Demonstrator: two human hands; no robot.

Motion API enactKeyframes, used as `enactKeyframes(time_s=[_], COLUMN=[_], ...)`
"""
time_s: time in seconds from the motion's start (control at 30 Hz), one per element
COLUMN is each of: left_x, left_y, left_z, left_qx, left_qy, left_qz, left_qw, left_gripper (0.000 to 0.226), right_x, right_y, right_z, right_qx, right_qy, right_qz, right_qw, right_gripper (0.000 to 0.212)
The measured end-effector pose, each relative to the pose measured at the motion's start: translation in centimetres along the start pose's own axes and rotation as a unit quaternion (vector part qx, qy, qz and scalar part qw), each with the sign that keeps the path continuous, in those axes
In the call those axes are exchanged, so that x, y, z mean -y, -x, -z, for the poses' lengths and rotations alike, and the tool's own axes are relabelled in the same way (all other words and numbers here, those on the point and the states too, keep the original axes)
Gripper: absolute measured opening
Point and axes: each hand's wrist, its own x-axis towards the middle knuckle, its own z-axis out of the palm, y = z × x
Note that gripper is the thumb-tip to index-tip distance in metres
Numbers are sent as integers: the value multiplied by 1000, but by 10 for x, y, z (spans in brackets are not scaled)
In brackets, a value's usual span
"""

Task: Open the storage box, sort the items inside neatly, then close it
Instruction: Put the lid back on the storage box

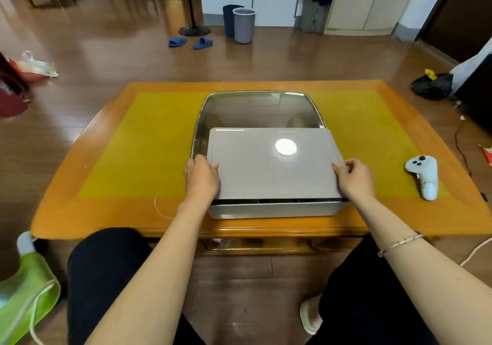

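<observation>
A grey storage box (274,209) sits at the near middle of the orange table (111,142). Its flat grey lid (269,166) lies on top, with a thin dark gap showing along the front edge. My left hand (201,175) grips the lid's left edge, fingers curled over it. My right hand (355,175) grips the lid's right edge the same way. What is inside the box is hidden by the lid.
A glass panel (255,107) is set into the table just behind the box. A white game controller (423,176) lies to the right. A green bag (26,288) is by my left knee. Bins (243,24) and blue slippers (190,43) stand on the floor beyond.
</observation>
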Motion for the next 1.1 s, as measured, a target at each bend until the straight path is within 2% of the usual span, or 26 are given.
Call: enactKeyframes(time_s=[0.4,0.8,1.0,1.1], left_x=[5,12,18,18], left_y=[8,16,19,14], left_z=[-11,-15,-25,-28], left_qx=[-16,-35,16,9], left_qy=[-18,-60,-16,-25], left_qz=[-2,-28,-17,-28], left_qw=[1000,997,1000,999], left_gripper=[35,35,53,54], right_x=[-3,-6,-9,-8], right_y=[14,20,26,23], right_z=[-4,-12,-21,-24], right_qx=[-28,-25,-30,-49], right_qy=[39,25,17,15], right_qz=[34,41,48,52], right_qw=[998,999,998,997], right_gripper=[38,41,44,43])
